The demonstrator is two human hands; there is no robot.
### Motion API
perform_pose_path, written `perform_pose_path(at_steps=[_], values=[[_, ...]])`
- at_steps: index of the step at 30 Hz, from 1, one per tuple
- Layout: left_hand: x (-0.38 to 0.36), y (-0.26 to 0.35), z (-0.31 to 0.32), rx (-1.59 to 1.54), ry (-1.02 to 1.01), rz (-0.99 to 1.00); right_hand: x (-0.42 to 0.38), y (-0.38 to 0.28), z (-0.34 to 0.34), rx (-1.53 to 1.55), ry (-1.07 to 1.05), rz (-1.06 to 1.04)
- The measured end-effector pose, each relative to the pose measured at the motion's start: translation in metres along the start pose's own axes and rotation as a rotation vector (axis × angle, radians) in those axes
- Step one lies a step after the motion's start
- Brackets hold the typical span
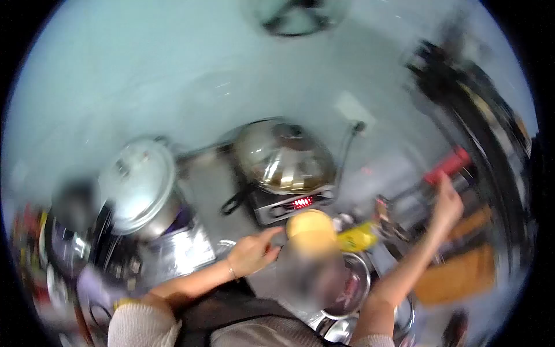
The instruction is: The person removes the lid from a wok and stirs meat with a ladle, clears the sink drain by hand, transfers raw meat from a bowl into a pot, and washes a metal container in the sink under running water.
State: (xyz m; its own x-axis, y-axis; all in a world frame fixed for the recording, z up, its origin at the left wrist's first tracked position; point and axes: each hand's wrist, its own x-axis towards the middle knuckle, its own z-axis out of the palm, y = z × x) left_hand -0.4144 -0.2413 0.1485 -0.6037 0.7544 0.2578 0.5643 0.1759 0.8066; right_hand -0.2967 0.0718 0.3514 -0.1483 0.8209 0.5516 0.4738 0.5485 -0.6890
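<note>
My left hand point(254, 253) is beside a round yellow thing point(311, 229), its index finger stretched out toward it and nothing visible in its grasp. Out to the right, my right hand point(448, 205) reaches up to a red cylindrical object point(448, 165), with the fingers at its lower side; blur hides whether they close round it. A wok with a domed glass lid point(286, 159) sits on an induction cooker point(293, 205) with a lit red display. Close to the yellow thing are a yellow packet point(357, 237) and a metal bowl point(359, 289) with reddish contents.
A pressure cooker point(141, 188) with a pale lid stands at the left, behind a shiny metal surface point(182, 251). Brown boards point(459, 277) lie at the right, under a dark rack point(497, 127). The wok's black handle point(236, 201) sticks out leftward.
</note>
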Motion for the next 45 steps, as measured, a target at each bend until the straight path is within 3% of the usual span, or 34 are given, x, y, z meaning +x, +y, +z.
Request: perform_pose_path(at_steps=[1, 2, 5, 6, 7, 9, 11, 12, 15, 17, 21, 23, 25, 26, 29, 33, 35, 38, 45], values=[[-0.024, -0.015, 0.002, 0.019, -0.067, -0.082, -0.010, 0.002, -0.006, -0.042, 0.013, -0.095], [-0.047, -0.030, 0.003, 0.108, -0.126, -0.197, -0.027, -0.013, -0.018, -0.205, 0.031, 0.109], [-0.103, -0.066, -0.012, 0.193, -0.255, -0.421, -0.057, 0.036, -0.035, -0.311, 0.291, -0.172], [-0.123, -0.068, -0.021, 0.209, -0.204, -0.488, -0.074, 0.050, -0.033, -0.187, 0.383, -0.410], [-0.127, -0.078, -0.041, 0.220, -0.144, -0.579, -0.099, 0.022, -0.004, 0.022, 0.167, -0.186], [-0.139, -0.077, -0.065, 0.162, 0.027, -0.755, -0.133, 0.029, 0.034, 0.289, -0.033, -0.438], [-0.162, -0.087, -0.086, 0.174, 0.158, -0.872, -0.182, 0.013, 0.065, 0.440, -0.351, -0.362], [-0.170, -0.085, -0.098, 0.216, 0.227, -0.878, -0.209, 0.003, 0.073, 0.507, -0.533, -0.267], [-0.188, -0.073, -0.126, 0.312, 0.334, -0.857, -0.260, -0.024, 0.083, 0.661, -0.802, -0.251], [-0.206, -0.086, -0.130, 0.333, 0.380, -0.851, -0.277, -0.029, 0.082, 0.664, -0.869, -0.236], [-0.239, -0.134, -0.147, 0.733, 0.328, -0.861, -0.312, -0.025, 0.063, 0.610, -0.942, -0.105], [-0.244, -0.149, -0.160, 0.803, 0.310, -0.840, -0.331, -0.043, 0.040, 0.412, -0.971, -0.158], [-0.249, -0.171, -0.168, 0.938, 0.273, -0.702, -0.348, -0.043, 0.023, 0.467, -1.007, -0.236], [-0.246, -0.176, -0.172, 0.882, 0.178, -0.793, -0.356, -0.043, 0.014, 0.422, -0.998, -0.253], [-0.247, -0.202, -0.176, 0.889, 0.132, -0.682, -0.379, -0.028, -0.006, 0.370, -0.913, -0.268], [-0.249, -0.234, -0.173, 0.903, 0.169, -0.553, -0.404, -0.005, -0.036, 0.341, -0.793, -0.150], [-0.245, -0.239, -0.173, 0.915, 0.122, -0.658, -0.412, 0.005, -0.051, 0.255, -0.766, -0.102], [-0.247, -0.242, -0.177, 0.938, 0.105, -0.569, -0.426, 0.018, -0.065, 0.222, -0.679, -0.065], [-0.252, -0.253, -0.176, 0.880, 0.131, -0.597, -0.443, 0.024, -0.080, 0.185, -0.589, -0.034]])
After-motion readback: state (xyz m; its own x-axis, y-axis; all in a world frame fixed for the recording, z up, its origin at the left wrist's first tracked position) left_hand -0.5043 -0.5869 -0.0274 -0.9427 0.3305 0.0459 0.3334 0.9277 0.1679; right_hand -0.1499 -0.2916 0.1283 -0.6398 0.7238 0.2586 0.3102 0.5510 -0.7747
